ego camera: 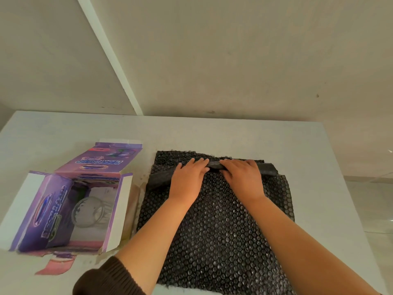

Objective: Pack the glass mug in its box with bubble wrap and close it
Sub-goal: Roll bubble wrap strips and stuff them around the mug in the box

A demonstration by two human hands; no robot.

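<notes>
The brown sleeve is nearest the camera, on the left forearm. The fingers of the left hand and of the right hand lie almost straight, pressing on a rolled fold at the far edge of the black bubble wrap, not clenched. The wrap is spread on the bench. The glass mug lies inside the open purple box, well apart to the left. To flatten the fold well, I think both hands should press evenly and slide outward.
</notes>
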